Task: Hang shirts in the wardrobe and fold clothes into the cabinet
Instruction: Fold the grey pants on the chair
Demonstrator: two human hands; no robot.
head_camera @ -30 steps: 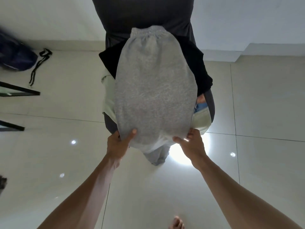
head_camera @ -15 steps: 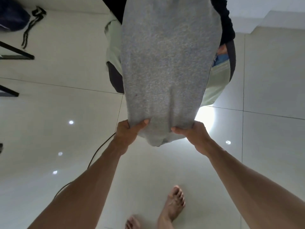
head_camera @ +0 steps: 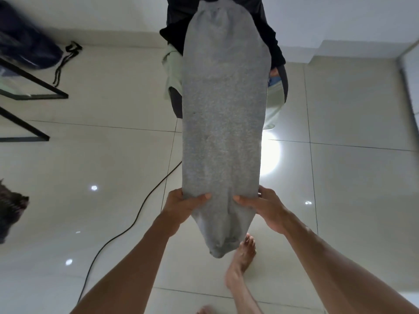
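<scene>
Grey sweatpants [head_camera: 223, 114] stretch out flat from a pile of clothes toward me, waistband at the far end, cuffs hanging near my foot. My left hand [head_camera: 182, 206] grips the left edge of the legs, thumb on top. My right hand [head_camera: 264, 207] grips the right edge the same way. Under the far end lie a black garment [head_camera: 272, 45] and a pale green garment [head_camera: 171, 71], heaped on a dark seat [head_camera: 175, 104].
Glossy pale floor tiles [head_camera: 102, 155] all around. A black cable [head_camera: 127, 230] runs across the floor at left. A black-framed glass table [head_camera: 31, 87] and a dark blue bag [head_camera: 25, 51] stand far left. My bare foot [head_camera: 241, 259] is below the cuffs.
Both hands pulled the sweatpants toward me, drawing them out longer over the pile. The cuffs now hang lower, and my foot has stepped forward beneath them.
</scene>
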